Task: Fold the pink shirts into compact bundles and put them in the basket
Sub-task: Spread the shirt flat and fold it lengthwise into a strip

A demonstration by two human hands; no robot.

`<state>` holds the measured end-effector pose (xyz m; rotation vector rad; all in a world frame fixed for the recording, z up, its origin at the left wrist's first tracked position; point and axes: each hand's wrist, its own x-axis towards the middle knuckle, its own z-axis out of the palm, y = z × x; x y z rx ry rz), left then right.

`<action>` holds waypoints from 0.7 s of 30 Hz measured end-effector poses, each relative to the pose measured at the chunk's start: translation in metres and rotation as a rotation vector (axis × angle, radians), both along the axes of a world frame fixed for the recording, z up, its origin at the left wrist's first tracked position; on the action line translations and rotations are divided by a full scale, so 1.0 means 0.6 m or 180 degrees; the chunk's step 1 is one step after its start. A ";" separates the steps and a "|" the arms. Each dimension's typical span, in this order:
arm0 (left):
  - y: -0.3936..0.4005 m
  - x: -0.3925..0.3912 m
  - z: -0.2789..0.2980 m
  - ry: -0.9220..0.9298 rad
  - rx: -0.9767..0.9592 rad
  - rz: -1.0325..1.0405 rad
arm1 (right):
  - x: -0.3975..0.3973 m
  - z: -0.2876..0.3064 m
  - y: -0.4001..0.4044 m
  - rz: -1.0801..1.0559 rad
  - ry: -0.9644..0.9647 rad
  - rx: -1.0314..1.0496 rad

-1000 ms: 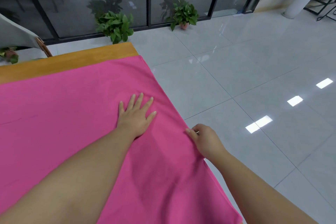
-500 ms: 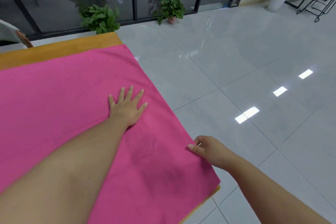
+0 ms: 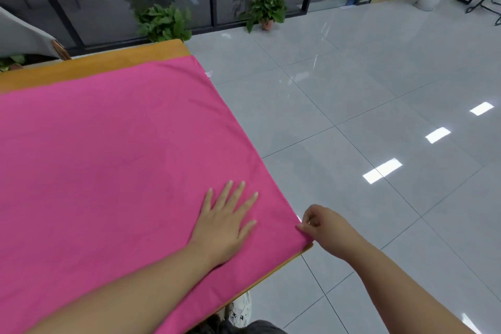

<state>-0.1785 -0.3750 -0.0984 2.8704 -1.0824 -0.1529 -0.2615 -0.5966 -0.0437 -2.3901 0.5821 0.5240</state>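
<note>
Glossy grey floor tiles surround an orange table draped with smooth pink shirt fabric; left hand lies flat, fingers spread, while right hand pinches its corner.

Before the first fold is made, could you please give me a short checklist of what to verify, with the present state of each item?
1. Pink shirt lies flat on the table: ok.
2. Left hand presses it flat, fingers spread: ok.
3. Right hand pinches the shirt's edge near the table corner: ok.
4. Sleeves and collar laid out: cannot tell.
5. Basket within reach: cannot tell, not in view.
</note>
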 end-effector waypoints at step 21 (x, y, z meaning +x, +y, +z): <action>0.246 -0.181 -0.021 -0.0404 -0.0326 -0.0424 | -0.106 -0.074 0.171 0.2203 -0.1848 -0.1413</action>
